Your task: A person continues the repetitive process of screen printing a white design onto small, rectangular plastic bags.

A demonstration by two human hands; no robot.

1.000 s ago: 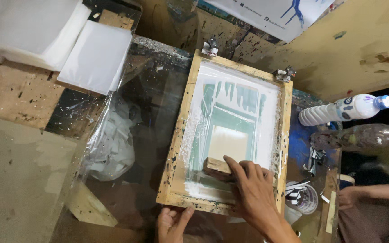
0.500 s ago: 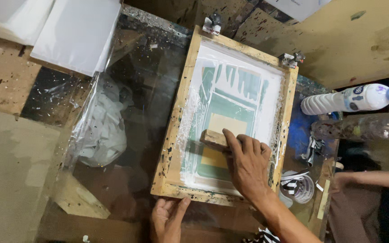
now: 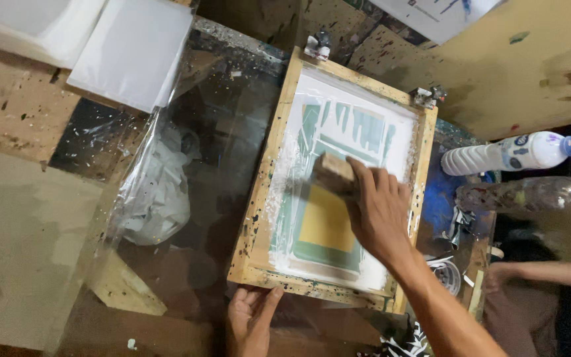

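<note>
The right hand (image 3: 379,213) clenches a wooden squeegee (image 3: 334,173) mid-screen, pressing ink (white) through the mesh; at six o'clock the left hand (image 3: 251,320) lies flat, steadying the wooden frame (image 3: 257,218).

Print workshop: wooden screen frame (image 3: 267,178), paint-spattered bench (image 3: 8,119).

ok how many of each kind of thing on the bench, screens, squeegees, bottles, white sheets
wooden screen frame: 1
wooden squeegee: 1, under the right hand
plastic bottles: 2, white one and clear one
white sheets: 2, and
total: 6
</note>
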